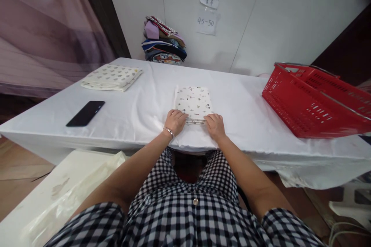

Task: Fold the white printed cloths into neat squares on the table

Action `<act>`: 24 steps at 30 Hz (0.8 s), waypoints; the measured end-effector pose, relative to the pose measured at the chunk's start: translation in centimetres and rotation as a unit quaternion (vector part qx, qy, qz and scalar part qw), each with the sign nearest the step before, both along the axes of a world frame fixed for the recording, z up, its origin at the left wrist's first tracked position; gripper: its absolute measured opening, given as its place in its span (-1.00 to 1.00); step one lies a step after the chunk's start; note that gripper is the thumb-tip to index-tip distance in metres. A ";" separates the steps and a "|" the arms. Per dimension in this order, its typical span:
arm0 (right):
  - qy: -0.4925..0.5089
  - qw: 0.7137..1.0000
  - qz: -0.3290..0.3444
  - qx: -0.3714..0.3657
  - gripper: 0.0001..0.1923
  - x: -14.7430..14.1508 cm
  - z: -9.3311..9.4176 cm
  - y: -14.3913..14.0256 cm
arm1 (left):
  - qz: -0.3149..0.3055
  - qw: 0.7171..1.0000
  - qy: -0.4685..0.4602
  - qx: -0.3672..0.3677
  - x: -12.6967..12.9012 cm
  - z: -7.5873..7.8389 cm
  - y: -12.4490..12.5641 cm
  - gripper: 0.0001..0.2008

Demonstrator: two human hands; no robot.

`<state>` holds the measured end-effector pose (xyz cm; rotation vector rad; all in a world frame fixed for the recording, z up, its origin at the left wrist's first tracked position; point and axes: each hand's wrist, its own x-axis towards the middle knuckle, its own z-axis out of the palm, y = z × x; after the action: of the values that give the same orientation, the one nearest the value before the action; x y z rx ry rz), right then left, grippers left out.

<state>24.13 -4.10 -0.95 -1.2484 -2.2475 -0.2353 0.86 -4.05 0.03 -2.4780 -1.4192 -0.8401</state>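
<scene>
Both hands, left hand (175,120) and right hand (215,124), pinch the near edge of the folded patterned cloth (193,102). Fingers closed on it. Red basket (314,100) right of cloth; black phone (85,113) left.

Soft, even light fills the scene, bright on the white tabletop (121,119) and the wall behind it, with no hard glare. Faint shadows sit under the red basket (315,100) and along the tabletop's near edge. Focus is sharp at the centre; the wide lens bends and stretches the outer edges.
</scene>
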 end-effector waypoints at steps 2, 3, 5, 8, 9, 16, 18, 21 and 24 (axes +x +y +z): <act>0.010 1.000 0.003 0.002 -0.74 0.1 -0.1 0.0 | 0.005 1.000 0.003 -0.004 0.0 0.0 0.0 -0.74; 0.015 1.000 0.005 0.003 -0.74 0.1 -0.1 0.0 | 0.006 1.000 0.004 -0.006 0.0 0.0 0.0 -0.74; 0.023 1.000 0.007 0.004 -0.74 0.2 -0.2 0.0 | 0.008 1.000 0.005 -0.008 -0.1 -0.1 0.0 -0.73; 0.032 0.999 0.009 -0.001 -0.74 0.1 -0.3 0.0 | 0.009 1.000 0.004 -0.006 -0.1 -0.3 0.2 -0.74; 0.036 0.999 0.009 -0.002 -0.73 0.1 -0.3 -0.1 | 0.009 1.000 0.003 -0.006 -0.1 -0.3 0.2 -0.75; 0.053 0.998 0.040 0.009 -0.75 0.2 -0.3 -0.3 | 0.017 1.000 -0.007 0.000 0.0 -0.2 0.2 -0.88; 0.048 0.998 0.043 0.013 -0.74 0.3 -0.4 -0.2 | 0.016 1.000 -0.013 0.013 0.0 -0.3 0.1 -0.90; 0.050 0.997 0.045 0.023 -0.74 0.3 -0.5 -0.1 | 0.014 0.999 -0.013 0.034 0.0 -0.3 0.1 -0.91; 0.060 0.996 0.049 0.036 -0.74 0.2 -0.5 -0.1 | 0.006 0.999 -0.003 0.047 0.1 -0.2 0.1 -0.90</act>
<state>24.38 -4.18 -1.47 -1.0838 -2.1716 -0.1969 0.93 -3.95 -0.20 -2.3975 -1.3614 -0.8911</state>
